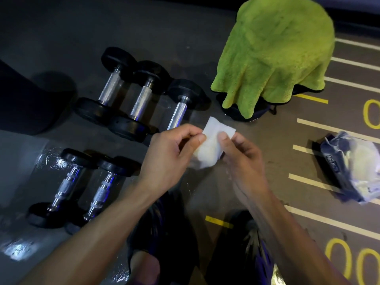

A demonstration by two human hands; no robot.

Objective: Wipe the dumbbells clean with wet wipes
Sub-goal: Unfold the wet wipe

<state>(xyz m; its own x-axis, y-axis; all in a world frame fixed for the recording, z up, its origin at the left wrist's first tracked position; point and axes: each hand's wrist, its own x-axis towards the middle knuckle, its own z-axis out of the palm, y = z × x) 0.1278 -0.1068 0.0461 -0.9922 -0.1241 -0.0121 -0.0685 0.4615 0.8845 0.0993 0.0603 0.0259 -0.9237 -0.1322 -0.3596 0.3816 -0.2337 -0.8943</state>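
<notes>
Dark gym floor [61, 27], glossy with wet patches at left, painted with white lines and yellow numerals at right.
Both hands pinch a folded white wet wipe [213, 145] above the floor: left hand [170, 159] at its left edge, right hand [242, 159] at its right. Five black-ended dumbbells with knurled chrome handles lie left: three [144, 99] farther, two [82, 188] nearer. A fuzzy green towel [277, 48] drapes a dark object; a crinkled wipes packet [349, 167] lies right.

Third dumbbell's [178, 108] near end behind left hand [168, 159]; wipes pack [353, 167] edge-cropped.
</notes>
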